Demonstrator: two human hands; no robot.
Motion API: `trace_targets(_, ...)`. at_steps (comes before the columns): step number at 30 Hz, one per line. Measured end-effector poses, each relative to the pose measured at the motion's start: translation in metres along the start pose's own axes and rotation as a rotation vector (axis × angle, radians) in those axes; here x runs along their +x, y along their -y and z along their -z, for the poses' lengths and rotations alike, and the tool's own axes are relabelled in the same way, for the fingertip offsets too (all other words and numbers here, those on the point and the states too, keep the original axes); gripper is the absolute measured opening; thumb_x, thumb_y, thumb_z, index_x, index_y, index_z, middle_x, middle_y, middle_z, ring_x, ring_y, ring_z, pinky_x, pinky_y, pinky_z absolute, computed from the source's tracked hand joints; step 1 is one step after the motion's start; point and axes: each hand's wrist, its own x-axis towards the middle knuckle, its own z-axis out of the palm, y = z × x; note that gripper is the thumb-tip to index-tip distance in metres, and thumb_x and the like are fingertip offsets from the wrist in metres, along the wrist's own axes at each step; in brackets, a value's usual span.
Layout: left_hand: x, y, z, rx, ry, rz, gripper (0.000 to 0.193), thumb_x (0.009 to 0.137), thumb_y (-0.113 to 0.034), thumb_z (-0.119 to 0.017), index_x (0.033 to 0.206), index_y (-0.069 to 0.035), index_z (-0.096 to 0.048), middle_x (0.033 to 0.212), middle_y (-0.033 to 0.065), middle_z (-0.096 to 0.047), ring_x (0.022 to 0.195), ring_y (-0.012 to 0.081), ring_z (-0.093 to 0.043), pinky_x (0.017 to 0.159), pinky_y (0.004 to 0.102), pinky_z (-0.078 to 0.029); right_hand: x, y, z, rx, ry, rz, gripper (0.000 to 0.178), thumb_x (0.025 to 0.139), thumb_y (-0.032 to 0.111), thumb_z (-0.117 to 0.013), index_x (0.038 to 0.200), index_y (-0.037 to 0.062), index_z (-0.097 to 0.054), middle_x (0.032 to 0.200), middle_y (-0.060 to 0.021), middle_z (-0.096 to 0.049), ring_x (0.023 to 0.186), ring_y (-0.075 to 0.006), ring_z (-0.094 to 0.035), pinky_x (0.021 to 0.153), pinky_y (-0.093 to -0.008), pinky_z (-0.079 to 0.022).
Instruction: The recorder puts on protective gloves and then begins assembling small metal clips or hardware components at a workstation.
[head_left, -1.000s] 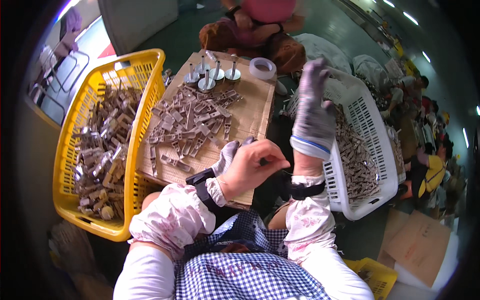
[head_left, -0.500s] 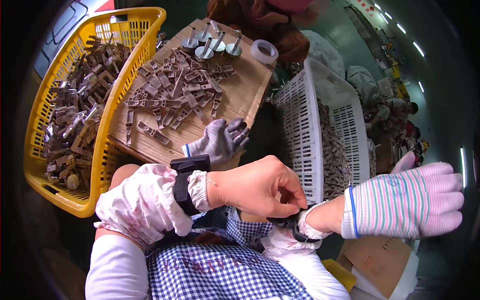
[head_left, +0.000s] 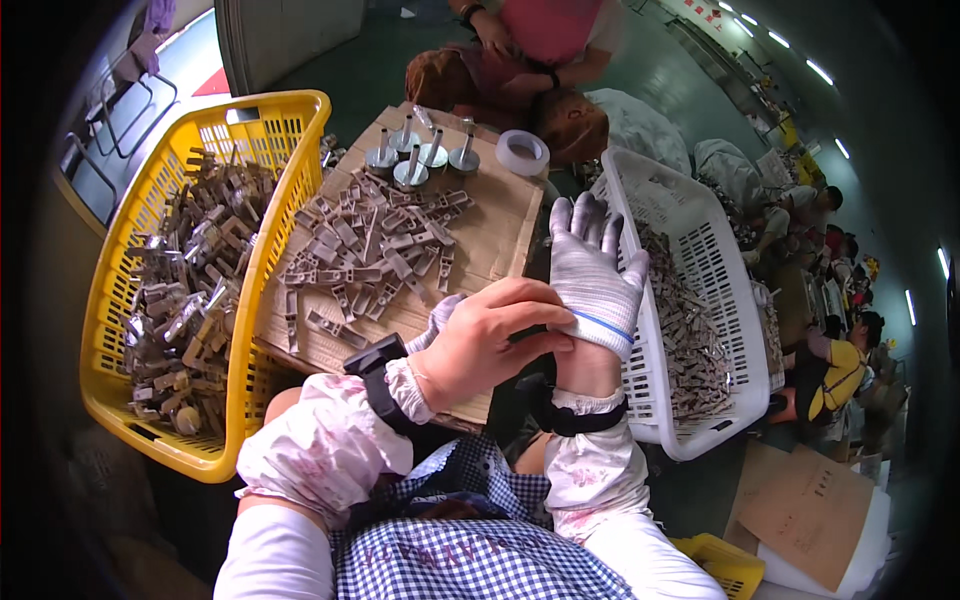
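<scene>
My bare left hand [head_left: 495,330] reaches across and pinches the cuff of a glove [head_left: 595,285] worn on my right hand [head_left: 592,260]. The right hand is raised with its grey palm toward me, fingers pointing away and spread, holding nothing. A blue band edges the glove's cuff. Black straps with small devices sit on both wrists: a left strap [head_left: 378,380] and a right strap [head_left: 575,415]. A second glove [head_left: 435,322] lies on the cardboard [head_left: 500,235], partly hidden behind my left hand.
Brown clamp-like metal parts [head_left: 370,240] are heaped on the cardboard, near several round-based posts [head_left: 410,170] and a tape roll [head_left: 522,152]. A yellow basket [head_left: 250,290] of parts stands left, a white basket [head_left: 640,330] right. A person [head_left: 545,60] sits opposite.
My right hand has swung up from the right and turned palm toward me. My left hand has moved from the right wrist strap to the glove's cuff. The view has shifted.
</scene>
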Motion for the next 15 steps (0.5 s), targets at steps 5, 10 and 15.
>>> trace_targets(5, -0.006, 0.022, 0.000, 0.274, 0.033, -0.148, 0.030, 0.081, 0.000, -0.072, 0.110, -0.003, -0.068, 0.101, 0.0123, -0.067, 0.090, 0.0277, -0.067, 0.075, 0.0335, -0.055, 0.009, -0.009, 0.014, -0.158, 0.124, 0.161, 0.051, 0.100, 0.042, -0.048, 0.141, 0.0118, -0.042, 0.154, -0.0066, -0.037, 0.142, -0.0246, -0.032, 0.117, -0.0534, -0.020)
trace_targets(10, -0.011, 0.014, -0.016, -0.091, -0.106, 0.403, 0.015, 0.092, -0.005, -0.066, 0.107, -0.002, -0.063, 0.089, 0.0051, -0.064, 0.070, 0.0095, -0.060, 0.062, 0.0241, -0.047, 0.005, -0.006, 0.019, -0.443, 0.355, 0.247, 0.056, 0.098, 0.043, -0.054, 0.143, 0.0136, -0.040, 0.154, -0.0071, -0.035, 0.144, -0.0284, -0.025, 0.119, -0.0496, -0.021)
trace_targets(15, -0.001, 0.012, -0.004, -0.913, 0.096, 0.806, 0.012, 0.101, -0.015, -0.059, 0.105, -0.004, -0.061, 0.081, -0.0074, -0.055, 0.059, -0.0020, -0.037, 0.051, 0.0156, -0.028, 0.002, 0.008, 0.004, -0.449, 0.003, 0.017, 0.057, 0.095, 0.046, -0.059, 0.139, 0.0152, -0.043, 0.144, -0.0074, -0.042, 0.135, -0.0262, -0.036, 0.118, -0.0457, -0.025)
